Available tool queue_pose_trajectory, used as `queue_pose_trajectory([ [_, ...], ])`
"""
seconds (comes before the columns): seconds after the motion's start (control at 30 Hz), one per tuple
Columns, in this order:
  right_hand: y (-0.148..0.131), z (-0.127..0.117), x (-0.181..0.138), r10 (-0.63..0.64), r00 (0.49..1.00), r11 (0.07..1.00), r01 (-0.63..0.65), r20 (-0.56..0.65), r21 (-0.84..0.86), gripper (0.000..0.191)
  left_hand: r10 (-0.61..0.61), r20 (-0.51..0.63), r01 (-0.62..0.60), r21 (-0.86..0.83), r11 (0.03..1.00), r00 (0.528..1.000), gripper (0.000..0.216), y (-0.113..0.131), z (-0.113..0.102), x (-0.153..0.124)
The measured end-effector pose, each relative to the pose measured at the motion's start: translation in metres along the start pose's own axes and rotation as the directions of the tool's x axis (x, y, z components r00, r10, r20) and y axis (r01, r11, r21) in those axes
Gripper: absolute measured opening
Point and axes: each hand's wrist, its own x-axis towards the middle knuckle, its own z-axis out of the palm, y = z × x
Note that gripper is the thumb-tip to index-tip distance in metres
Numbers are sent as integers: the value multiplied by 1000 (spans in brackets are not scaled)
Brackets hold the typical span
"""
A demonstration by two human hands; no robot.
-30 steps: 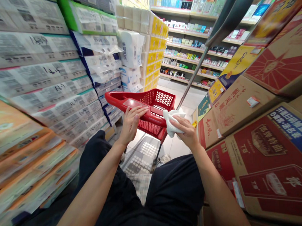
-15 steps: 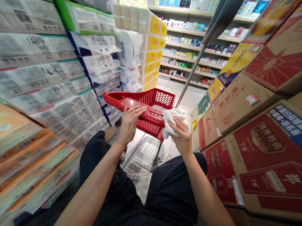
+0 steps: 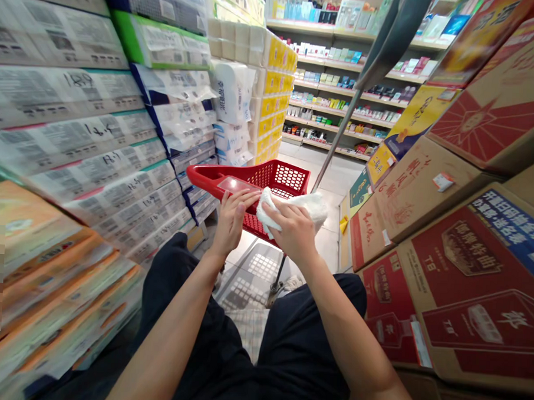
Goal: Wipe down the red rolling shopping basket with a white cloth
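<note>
Left hand (image 3: 231,221): fingers curled over the near rim of the red basket (image 3: 290,178), clasping it.
Right hand (image 3: 293,229): clenched around a white cloth (image 3: 313,203), pressing it onto that rim just beside the left hand.
Pole (image 3: 335,144): grey, rising at the basket's right.
Cartons (image 3: 468,256): stacked at right.
Shelves (image 3: 342,103): stocked, at the aisle's far end.
</note>
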Motion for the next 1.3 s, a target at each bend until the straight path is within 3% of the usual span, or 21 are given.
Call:
queue_pose_trajectory([
  [0.27,67,-7,-34,-157,981,965,177,-114,191,39,18,3,-18,-3,1000,1000,54,-2,1,-2],
  [0.43,104,-5,-44,-98,992,933,119,-80,339,40,16,5,-16,-9,1000,1000,54,-2,2,0],
  [0.57,111,-3,-46,-10,998,885,39,-65,465,43,2,-19,-2,-20,1000,1000,54,0,3,1],
  [0.73,97,1,-44,62,995,854,-9,-84,521,40,-24,-37,24,0,1000,999,49,-2,3,5],
  [0.87,78,9,-37,80,989,881,-11,-126,473,38,-45,-62,46,14,999,997,49,-17,-1,14],
  [1.07,31,24,-22,109,975,935,-36,-191,352,35,-54,-94,51,-31,998,994,38,-54,-13,30],
  [1.3,-24,43,-11,119,982,973,-87,-145,214,45,-83,-45,81,-43,996,996,40,-84,-29,42],
])
